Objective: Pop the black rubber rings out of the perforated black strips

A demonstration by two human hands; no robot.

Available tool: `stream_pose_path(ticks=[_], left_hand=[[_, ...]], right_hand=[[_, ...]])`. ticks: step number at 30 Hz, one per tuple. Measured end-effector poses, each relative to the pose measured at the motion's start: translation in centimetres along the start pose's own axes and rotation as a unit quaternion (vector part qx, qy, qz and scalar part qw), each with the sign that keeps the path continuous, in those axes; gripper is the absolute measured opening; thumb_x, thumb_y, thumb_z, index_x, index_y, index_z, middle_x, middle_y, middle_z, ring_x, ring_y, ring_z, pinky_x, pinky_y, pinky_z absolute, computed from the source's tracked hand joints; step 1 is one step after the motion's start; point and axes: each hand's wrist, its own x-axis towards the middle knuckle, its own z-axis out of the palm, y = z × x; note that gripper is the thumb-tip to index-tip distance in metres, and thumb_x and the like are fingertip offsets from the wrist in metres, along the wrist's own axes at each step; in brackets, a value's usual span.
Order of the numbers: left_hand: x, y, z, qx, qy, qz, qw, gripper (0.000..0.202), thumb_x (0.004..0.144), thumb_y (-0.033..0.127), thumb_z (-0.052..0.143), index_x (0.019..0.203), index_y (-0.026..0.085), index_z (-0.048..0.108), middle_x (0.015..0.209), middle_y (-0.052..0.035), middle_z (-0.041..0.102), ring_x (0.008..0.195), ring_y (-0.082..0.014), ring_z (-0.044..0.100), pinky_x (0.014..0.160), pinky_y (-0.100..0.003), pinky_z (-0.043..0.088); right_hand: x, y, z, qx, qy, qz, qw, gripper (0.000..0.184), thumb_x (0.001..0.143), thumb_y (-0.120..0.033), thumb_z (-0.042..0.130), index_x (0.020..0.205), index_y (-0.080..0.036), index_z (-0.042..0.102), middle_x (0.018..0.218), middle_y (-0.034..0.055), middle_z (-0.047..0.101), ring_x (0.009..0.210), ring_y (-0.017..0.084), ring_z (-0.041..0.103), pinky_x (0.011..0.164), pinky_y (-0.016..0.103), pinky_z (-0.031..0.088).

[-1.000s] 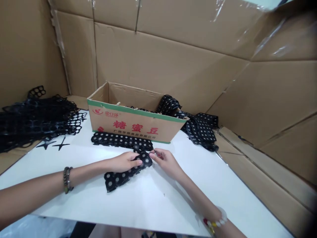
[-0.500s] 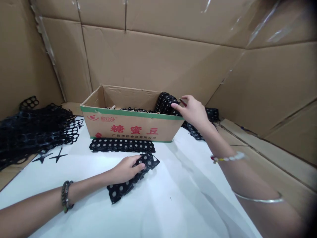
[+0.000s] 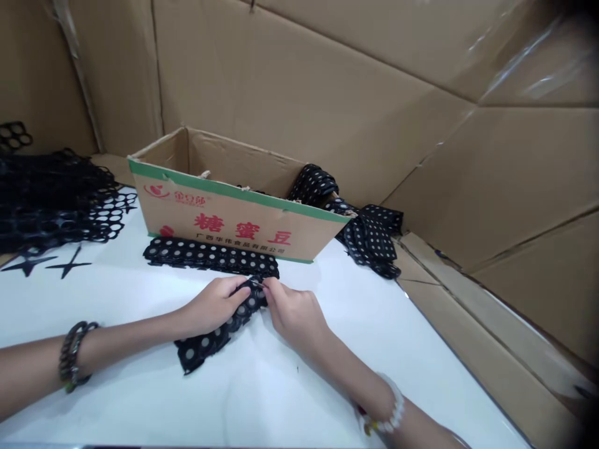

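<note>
Black dotted strip (image 3: 234, 321) is lying slantwise on the white tabletop (image 3: 365, 355), in front of the cardboard box, with its far end right up between the two hands. Left hand (image 3: 210, 307) has it clamped, thumb on top and the other fingers mostly hidden behind, so the near end pokes out below the palm. Right hand (image 3: 297, 315) is at the far end, thumb and index pinched together on a thin tool (image 3: 257, 284) whose tip meets the strip. Too small to say what kind of tool, and I can't tell if those fingers touch the strip as well.

Just beyond, a flat dotted bundle (image 3: 210, 257) runs along the foot of the box (image 3: 224, 215), which has a green rim and red Chinese lettering. More dotted stuff hangs over the box's right end, plus a loose dotted heap (image 3: 374, 240) on the tabletop beside it. Way over left there's a big tangle of black ring mesh (image 3: 47, 206), with two black star-shaped bits (image 3: 68, 263) near its edge. Dark beaded bracelet (image 3: 72, 355) on the left wrist, pale beads (image 3: 395, 411) on the right.
</note>
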Motion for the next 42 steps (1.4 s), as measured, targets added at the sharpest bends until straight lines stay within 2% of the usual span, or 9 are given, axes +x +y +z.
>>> stream_pose_path(ticks=[4,12,18,21,26,29,32,35,42], left_hand=[[0.0,-0.1,0.1,0.057,0.033,-0.009,0.998,0.025,0.085,0.034,0.036,0.076,0.018,0.053,0.077,-0.0001,0.06,0.074,-0.0173,0.053,0.068,-0.027,0.04],[-0.2,0.2,0.1,0.112,0.046,-0.007,0.993,0.023,0.086,0.031,0.033,0.07,0.018,0.045,0.071,0.0006,0.056,0.069,-0.0161,0.052,0.064,-0.027,0.037],[-0.9,0.3,0.6,0.2,0.079,0.005,0.977,0.025,0.086,0.028,0.032,0.064,0.019,0.039,0.061,0.0003,0.051,0.058,-0.0156,0.047,0.056,-0.027,0.032],[-1.5,0.3,1.0,0.232,0.074,0.006,0.97,0.025,0.087,0.025,0.03,0.064,0.02,0.038,0.058,-0.0005,0.051,0.053,-0.0153,0.046,0.052,-0.027,0.029],[-2.2,0.5,1.2,0.251,0.059,0.013,0.966,0.021,0.086,0.02,0.028,0.067,0.021,0.036,0.057,0.0003,0.048,0.049,-0.0146,0.044,0.049,-0.026,0.027],[-2.1,0.4,0.9,0.249,0.064,0.02,0.966,0.021,0.087,0.022,0.028,0.067,0.021,0.036,0.057,0.0002,0.048,0.05,-0.0149,0.044,0.05,-0.026,0.027],[-1.7,0.5,0.5,0.219,0.057,0.016,0.974,0.023,0.088,0.025,0.028,0.068,0.02,0.039,0.061,0.0,0.051,0.055,-0.0155,0.047,0.053,-0.026,0.031],[-1.3,0.6,0.1,0.186,0.037,0.019,0.982,0.023,0.088,0.026,0.029,0.071,0.019,0.043,0.068,-0.0007,0.055,0.063,-0.0161,0.051,0.06,-0.027,0.036],[-0.8,0.2,-0.2,0.138,0.019,0.044,0.989,0.024,0.088,0.029,0.029,0.077,0.018,0.047,0.075,-0.0008,0.058,0.069,-0.0152,0.051,0.065,-0.026,0.038]], right_hand=[[-0.2,-0.2,0.1,-0.005,-0.017,0.02,1.0,0.027,0.09,-0.023,0.028,0.101,-0.017,0.052,0.071,0.0016,0.066,0.049,0.012,0.054,0.044,0.024,0.018],[-0.4,-1.0,0.6,-0.07,-0.052,0.044,0.995,0.029,0.089,-0.022,0.031,0.111,-0.019,0.05,0.071,0.0016,0.066,0.05,0.016,0.059,0.042,0.026,0.019],[0.0,-3.8,0.2,-0.116,-0.129,0.087,0.981,0.04,0.083,-0.008,0.037,0.123,-0.012,0.039,0.068,0.0053,0.064,0.052,0.02,0.061,0.041,0.026,0.032],[0.2,-5.3,0.2,-0.11,-0.147,0.1,0.978,0.049,0.08,-0.002,0.037,0.129,-0.007,0.031,0.063,0.0063,0.061,0.052,0.02,0.062,0.043,0.026,0.039],[0.8,-6.1,0.6,-0.094,-0.149,0.122,0.977,0.052,0.08,-0.001,0.035,0.131,-0.004,0.026,0.06,0.0055,0.059,0.053,0.021,0.061,0.045,0.027,0.043],[1.0,-5.7,0.5,-0.078,-0.153,0.129,0.977,0.057,0.079,-0.001,0.034,0.135,-0.009,0.023,0.065,0.0049,0.061,0.052,0.02,0.061,0.045,0.027,0.041],[1.0,-4.7,0.2,-0.05,-0.139,0.122,0.981,0.055,0.08,-0.006,0.036,0.132,-0.022,0.03,0.073,0.0036,0.064,0.055,0.019,0.061,0.046,0.026,0.035],[0.7,-3.4,0.1,0.001,-0.103,0.126,0.987,0.046,0.081,-0.013,0.037,0.123,-0.031,0.04,0.069,-0.0003,0.064,0.056,0.018,0.06,0.047,0.025,0.029],[0.4,-2.8,0.5,0.151,-0.045,0.161,0.974,0.035,0.088,-0.019,0.03,0.117,-0.031,0.047,0.075,-0.0007,0.066,0.063,0.016,0.06,0.055,0.023,0.034]])
